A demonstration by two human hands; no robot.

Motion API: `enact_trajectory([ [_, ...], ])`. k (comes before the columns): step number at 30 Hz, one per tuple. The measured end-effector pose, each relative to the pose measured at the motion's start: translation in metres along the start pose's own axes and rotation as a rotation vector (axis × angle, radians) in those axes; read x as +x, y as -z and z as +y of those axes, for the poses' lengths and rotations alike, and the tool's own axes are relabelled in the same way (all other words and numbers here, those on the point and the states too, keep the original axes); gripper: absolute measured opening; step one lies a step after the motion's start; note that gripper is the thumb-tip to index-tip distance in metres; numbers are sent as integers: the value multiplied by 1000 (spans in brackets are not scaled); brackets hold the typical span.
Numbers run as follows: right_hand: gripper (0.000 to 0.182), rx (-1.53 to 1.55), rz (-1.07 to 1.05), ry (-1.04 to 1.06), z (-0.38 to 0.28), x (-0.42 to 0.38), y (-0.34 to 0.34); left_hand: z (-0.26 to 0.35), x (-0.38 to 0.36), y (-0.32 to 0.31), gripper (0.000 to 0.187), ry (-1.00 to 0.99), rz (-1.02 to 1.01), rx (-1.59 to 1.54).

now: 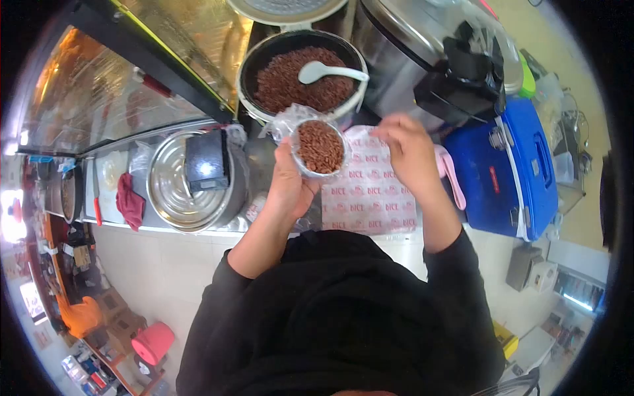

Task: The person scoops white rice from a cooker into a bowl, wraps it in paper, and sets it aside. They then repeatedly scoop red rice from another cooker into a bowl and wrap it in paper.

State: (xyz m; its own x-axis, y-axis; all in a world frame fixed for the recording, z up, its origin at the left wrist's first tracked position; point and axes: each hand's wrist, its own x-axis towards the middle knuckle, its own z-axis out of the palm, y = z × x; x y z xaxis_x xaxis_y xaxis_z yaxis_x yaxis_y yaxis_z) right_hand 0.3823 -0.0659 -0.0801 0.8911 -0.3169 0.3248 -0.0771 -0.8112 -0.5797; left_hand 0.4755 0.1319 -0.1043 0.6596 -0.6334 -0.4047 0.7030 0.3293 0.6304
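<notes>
One printed sheet: red-lettered paper [370, 210] flat on the table [263, 160], at the near edge.
Left hand [288, 178]: grip wrapped around the left side of a cup [316, 173] full of brown grains [321, 146].
Cup: held mouth up, by the sheet's far left corner; round, no long axis showing.
Right hand [411, 155]: right of the cup, apart, fingers half-curled; whether its grip pinches anything, blur hides.
Pot [242, 89]: just beyond; spoon [333, 72] inside lies left to right, handle end nearer the right hand.
</notes>
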Motion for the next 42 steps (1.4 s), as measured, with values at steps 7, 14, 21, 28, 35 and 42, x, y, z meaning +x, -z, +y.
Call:
enact_trajectory([
  [7,27,-176,-428,-112,72,-182,-24,-93,23,-5,52,-14,64,370],
  [14,39,-240,-453,-54,66,-200,-22,-170,48,19,76,-849,-397,1821],
  [21,24,-225,-434,156,80,-208,-27,-158,42,12,67,-752,-233,1538],
  [28,15,-325,-459,262,81,-195,-27,-139,56,75,50,-530,104,945],
  [35,15,-149,-593,-19,65,-169,-6,-76,18,116,43,-499,455,1517],
  [42,9,170,-657,-341,93,-129,1,-77,-28,45,40,-1260,292,1608],
])
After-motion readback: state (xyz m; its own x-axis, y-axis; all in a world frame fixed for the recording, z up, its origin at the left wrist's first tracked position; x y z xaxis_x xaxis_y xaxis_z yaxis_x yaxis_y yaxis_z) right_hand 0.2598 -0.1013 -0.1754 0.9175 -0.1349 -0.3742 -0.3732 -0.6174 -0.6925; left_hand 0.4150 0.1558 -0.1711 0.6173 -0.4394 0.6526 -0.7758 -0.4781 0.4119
